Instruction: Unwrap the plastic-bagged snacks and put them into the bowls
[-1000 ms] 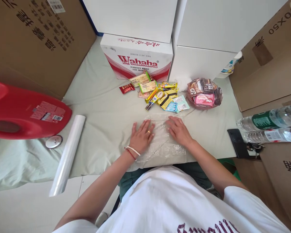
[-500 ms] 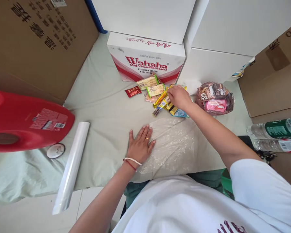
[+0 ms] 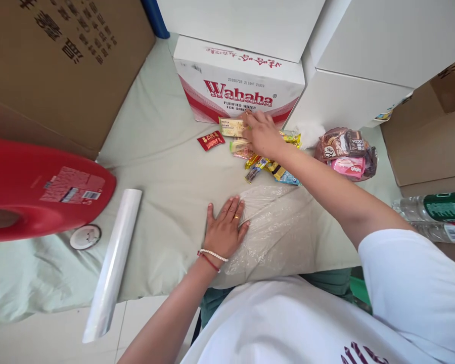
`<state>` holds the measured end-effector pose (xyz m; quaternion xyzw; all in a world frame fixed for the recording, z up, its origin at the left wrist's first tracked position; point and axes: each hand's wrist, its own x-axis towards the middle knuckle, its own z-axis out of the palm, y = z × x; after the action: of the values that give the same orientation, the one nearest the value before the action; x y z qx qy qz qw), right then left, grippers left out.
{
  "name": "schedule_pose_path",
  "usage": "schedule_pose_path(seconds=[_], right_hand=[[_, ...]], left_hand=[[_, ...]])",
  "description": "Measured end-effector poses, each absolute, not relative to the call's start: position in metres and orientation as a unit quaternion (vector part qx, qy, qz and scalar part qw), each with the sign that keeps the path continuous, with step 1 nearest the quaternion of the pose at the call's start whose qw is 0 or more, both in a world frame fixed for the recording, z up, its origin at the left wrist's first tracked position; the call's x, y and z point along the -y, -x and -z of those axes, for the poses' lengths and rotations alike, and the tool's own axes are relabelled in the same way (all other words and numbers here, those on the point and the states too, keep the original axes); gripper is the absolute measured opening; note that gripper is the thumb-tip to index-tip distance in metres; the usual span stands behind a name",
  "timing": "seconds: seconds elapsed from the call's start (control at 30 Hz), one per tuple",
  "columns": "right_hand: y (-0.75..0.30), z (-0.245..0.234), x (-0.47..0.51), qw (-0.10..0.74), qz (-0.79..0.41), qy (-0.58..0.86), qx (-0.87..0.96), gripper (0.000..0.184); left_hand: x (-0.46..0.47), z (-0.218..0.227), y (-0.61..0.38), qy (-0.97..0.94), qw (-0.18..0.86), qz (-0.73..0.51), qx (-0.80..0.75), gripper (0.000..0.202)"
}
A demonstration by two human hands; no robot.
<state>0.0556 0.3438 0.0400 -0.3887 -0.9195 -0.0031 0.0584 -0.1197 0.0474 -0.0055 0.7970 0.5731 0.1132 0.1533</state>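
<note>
My left hand (image 3: 224, 233) lies flat with its fingers spread, pressing on the left edge of a sheet of clear plastic film (image 3: 276, 230) spread over the cloth. My right hand (image 3: 261, 132) reaches into a small heap of wrapped snacks, its fingers closed on the right end of a cream-coloured snack packet (image 3: 231, 127). The fingertips are partly hidden. Just under that hand lie a second packet with a green edge (image 3: 238, 145), a yellow-wrapped stick (image 3: 257, 169) and a blue packet (image 3: 286, 177). To the left sits a red packet (image 3: 211, 140).
A Wahaha water carton (image 3: 238, 93) stands right behind the snacks. At right are a bag of snacks (image 3: 347, 154) and plastic bottles (image 3: 440, 206). A plastic film roll (image 3: 112, 265), a round badge (image 3: 85, 237) and a red jug (image 3: 49, 189) lie at left.
My right hand has moved left and away from me, from the yellow wrappers to the cream packet. My left hand stays flat on the film. The view has shifted slightly.
</note>
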Motion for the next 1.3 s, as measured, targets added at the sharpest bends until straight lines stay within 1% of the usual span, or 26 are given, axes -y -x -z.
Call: schedule_pose_path(seconds=[0.1,0.23,0.3,0.37,0.43,0.57,0.7,0.8,0.87,0.9,0.93,1.0,1.03,1.1,1.2,1.3], right_hand=[[-0.032,-0.048,-0.351,0.055,0.013,0.365,0.929,0.046],[-0.013,-0.05,-0.354,0.051,0.031,0.372,0.926,0.039],[-0.015,-0.049,-0.347,0.035,0.046,0.361,0.931,0.038],[-0.021,-0.047,-0.337,0.012,0.052,0.351,0.935,0.039],[-0.029,-0.046,-0.327,0.007,0.044,0.355,0.934,0.042],[-0.032,-0.047,-0.32,0.03,0.018,0.412,0.91,0.054],[-0.021,-0.062,-0.31,0.026,-0.005,0.44,0.897,0.047],[-0.027,-0.085,-0.278,0.099,-0.017,0.425,0.9,0.043],[-0.049,-0.101,-0.243,0.148,-0.052,0.415,0.896,0.043],[-0.066,-0.107,-0.223,0.153,-0.088,0.405,0.897,0.042],[-0.085,-0.111,-0.203,0.145,-0.139,0.398,0.895,0.04],[-0.128,-0.113,-0.165,0.1,-0.262,0.394,0.875,0.034],[-0.149,-0.112,-0.148,0.082,-0.316,0.412,0.85,0.034],[-0.184,-0.107,-0.123,0.076,-0.396,0.459,0.791,0.04],[-0.207,-0.1,-0.103,0.104,-0.448,0.502,0.732,0.047],[-0.197,-0.095,-0.102,0.092,-0.463,0.474,0.743,0.048]], left_hand=[[-0.047,0.005,0.119,-0.797,0.149,-0.112,-0.575,0.063],[-0.047,0.005,0.118,-0.799,0.136,-0.105,-0.576,0.064],[-0.046,0.005,0.118,-0.801,0.126,-0.099,-0.577,0.063],[-0.046,0.005,0.118,-0.802,0.116,-0.093,-0.578,0.062],[-0.046,0.005,0.118,-0.802,0.108,-0.089,-0.58,0.062],[-0.046,0.007,0.117,-0.804,0.102,-0.081,-0.58,0.063],[-0.046,0.009,0.116,-0.803,0.099,-0.078,-0.582,0.063],[-0.046,0.01,0.117,-0.802,0.1,-0.083,-0.583,0.064],[-0.045,0.01,0.116,-0.802,0.104,-0.088,-0.582,0.064],[-0.045,0.01,0.116,-0.801,0.107,-0.089,-0.582,0.064],[-0.046,0.01,0.116,-0.8,0.109,-0.091,-0.582,0.065],[-0.046,0.011,0.115,-0.798,0.114,-0.091,-0.585,0.066],[-0.046,0.011,0.114,-0.796,0.115,-0.091,-0.587,0.067],[-0.047,0.012,0.114,-0.795,0.116,-0.088,-0.589,0.067],[-0.047,0.013,0.113,-0.795,0.113,-0.079,-0.59,0.068],[-0.048,0.012,0.113,-0.798,0.108,-0.065,-0.59,0.068]])
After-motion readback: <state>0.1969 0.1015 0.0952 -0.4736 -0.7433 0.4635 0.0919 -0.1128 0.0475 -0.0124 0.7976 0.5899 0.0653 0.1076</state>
